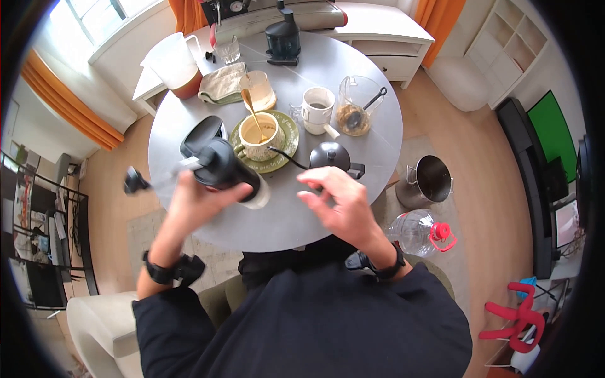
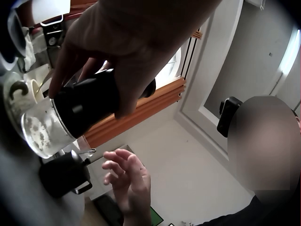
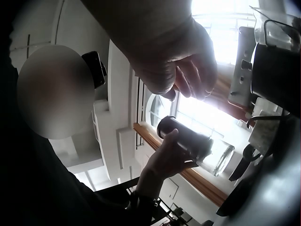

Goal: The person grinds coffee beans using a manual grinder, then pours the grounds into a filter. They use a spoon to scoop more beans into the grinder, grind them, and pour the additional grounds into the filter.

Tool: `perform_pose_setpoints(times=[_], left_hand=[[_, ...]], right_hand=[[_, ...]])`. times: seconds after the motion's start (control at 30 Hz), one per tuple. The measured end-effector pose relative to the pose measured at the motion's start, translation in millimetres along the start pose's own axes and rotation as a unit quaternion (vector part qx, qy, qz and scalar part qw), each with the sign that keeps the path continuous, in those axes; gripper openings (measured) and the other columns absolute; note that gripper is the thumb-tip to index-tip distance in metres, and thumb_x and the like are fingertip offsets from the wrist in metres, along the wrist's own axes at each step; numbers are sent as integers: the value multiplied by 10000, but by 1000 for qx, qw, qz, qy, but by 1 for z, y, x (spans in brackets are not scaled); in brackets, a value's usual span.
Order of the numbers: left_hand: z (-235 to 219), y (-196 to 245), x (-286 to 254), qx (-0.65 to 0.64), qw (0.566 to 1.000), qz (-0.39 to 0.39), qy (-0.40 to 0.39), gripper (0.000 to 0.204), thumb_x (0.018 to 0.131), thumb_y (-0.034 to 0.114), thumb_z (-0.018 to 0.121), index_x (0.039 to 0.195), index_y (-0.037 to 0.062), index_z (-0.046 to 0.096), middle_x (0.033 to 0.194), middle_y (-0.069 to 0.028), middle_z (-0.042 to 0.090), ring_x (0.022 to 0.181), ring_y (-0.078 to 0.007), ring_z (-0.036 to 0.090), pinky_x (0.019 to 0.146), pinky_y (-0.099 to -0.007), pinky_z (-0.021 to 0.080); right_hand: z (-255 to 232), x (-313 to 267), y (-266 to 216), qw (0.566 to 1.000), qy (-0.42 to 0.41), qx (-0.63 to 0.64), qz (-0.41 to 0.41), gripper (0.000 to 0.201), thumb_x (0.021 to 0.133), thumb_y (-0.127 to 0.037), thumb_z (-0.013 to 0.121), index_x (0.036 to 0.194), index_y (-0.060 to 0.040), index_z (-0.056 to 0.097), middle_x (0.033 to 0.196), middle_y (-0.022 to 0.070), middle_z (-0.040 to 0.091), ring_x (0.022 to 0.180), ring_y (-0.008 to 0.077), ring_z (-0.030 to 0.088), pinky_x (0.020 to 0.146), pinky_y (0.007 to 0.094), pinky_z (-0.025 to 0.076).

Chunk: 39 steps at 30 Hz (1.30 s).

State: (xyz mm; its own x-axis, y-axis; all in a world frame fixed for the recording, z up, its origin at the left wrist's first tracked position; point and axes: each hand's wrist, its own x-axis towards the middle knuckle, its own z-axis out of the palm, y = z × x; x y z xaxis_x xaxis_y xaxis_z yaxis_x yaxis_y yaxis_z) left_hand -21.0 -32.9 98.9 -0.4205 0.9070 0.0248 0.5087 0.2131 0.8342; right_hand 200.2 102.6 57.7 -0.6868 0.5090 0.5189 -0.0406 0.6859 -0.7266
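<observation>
My left hand (image 1: pixel 205 203) grips a black cylindrical grinder (image 1: pixel 220 164), held tilted over the table with its clear jar (image 1: pixel 258 196) pointing down and right. A blurred crank knob (image 1: pixel 135 181) sticks out to the left. In the left wrist view, the fingers wrap the black body (image 2: pixel 87 103), and pale bits show in the jar (image 2: pixel 42 132). My right hand (image 1: pixel 340 205) hovers with loosely bent fingers, holding nothing, just in front of a black gooseneck kettle (image 1: pixel 329 155). The right wrist view shows it (image 3: pixel 176 61) apart from the grinder (image 3: pixel 186 139).
Behind the grinder, a patterned cup (image 1: pixel 259 142) with a gold spoon stands on a green plate (image 1: pixel 291 142). Farther back are a white mug (image 1: pixel 317 113), glass jug (image 1: pixel 356 120), folded cloth (image 1: pixel 222 82) and pitcher (image 1: pixel 173 63). A steel pot (image 1: pixel 425 183) and plastic bottle (image 1: pixel 413 233) stand right of the table.
</observation>
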Motion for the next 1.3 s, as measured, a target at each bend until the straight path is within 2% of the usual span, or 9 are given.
perform_pose_setpoints(times=[0.13,0.27,0.77,0.87,1.0,1.1,1.17,1.27,1.3], left_hand=[[48,-9,-16,-23,998,-52,-40,434,717,89,811,1093,17,607,980,-57,676,900,-107,620,784,-291,530],[64,-18,-9,-43,999,-17,-13,349,670,219,787,953,36,699,801,-110,699,722,-171,655,690,-337,513],[94,-36,9,43,999,14,-9,376,718,197,791,1039,36,679,884,-118,707,812,-208,685,726,-324,534],[84,-31,-14,178,980,36,84,369,721,340,787,941,58,695,791,-127,687,739,-277,680,682,-355,534],[36,28,-53,159,975,113,104,240,768,240,766,911,60,695,777,-95,684,710,-221,679,648,-299,529],[25,39,-60,142,962,129,193,186,766,129,757,922,50,692,757,-78,674,699,-198,669,637,-282,517],[31,33,-54,143,954,135,227,187,767,116,750,932,50,691,782,-80,672,714,-201,666,653,-290,517],[48,22,-41,154,957,111,217,197,768,112,739,948,49,690,868,-88,669,777,-238,658,706,-328,520],[52,19,-40,162,956,121,211,197,768,119,739,947,51,691,876,-89,666,796,-248,653,712,-337,519]], right_hand=[[27,6,0,998,-14,23,-58,418,791,-212,727,1124,5,596,1085,169,622,996,340,580,889,392,464],[31,0,0,997,-6,50,64,602,734,-274,790,1205,1,537,1151,156,606,998,273,603,798,354,492],[44,15,20,993,-28,88,71,724,696,-167,827,1313,-5,484,1185,127,611,1049,203,618,845,325,509],[45,13,26,989,-28,119,84,734,688,-151,831,1320,-19,481,1186,117,611,1062,198,613,856,326,507],[2,18,34,996,-15,-23,-84,735,701,-145,830,1330,-9,475,1374,173,480,1303,267,434,980,334,435],[-36,43,22,883,220,415,2,708,815,-230,734,1390,1,393,1487,175,326,1365,283,341,1030,374,383],[-42,53,2,842,114,519,-98,699,829,-235,716,1397,-1,384,1480,175,337,1362,276,346,1043,375,363],[-13,43,-42,819,-328,378,-281,685,851,-243,690,1407,-4,369,1468,175,353,1358,266,352,1063,377,333],[-4,38,-47,800,-376,354,-305,680,859,-246,681,1411,-5,364,1465,175,358,1357,263,354,1070,378,323]])
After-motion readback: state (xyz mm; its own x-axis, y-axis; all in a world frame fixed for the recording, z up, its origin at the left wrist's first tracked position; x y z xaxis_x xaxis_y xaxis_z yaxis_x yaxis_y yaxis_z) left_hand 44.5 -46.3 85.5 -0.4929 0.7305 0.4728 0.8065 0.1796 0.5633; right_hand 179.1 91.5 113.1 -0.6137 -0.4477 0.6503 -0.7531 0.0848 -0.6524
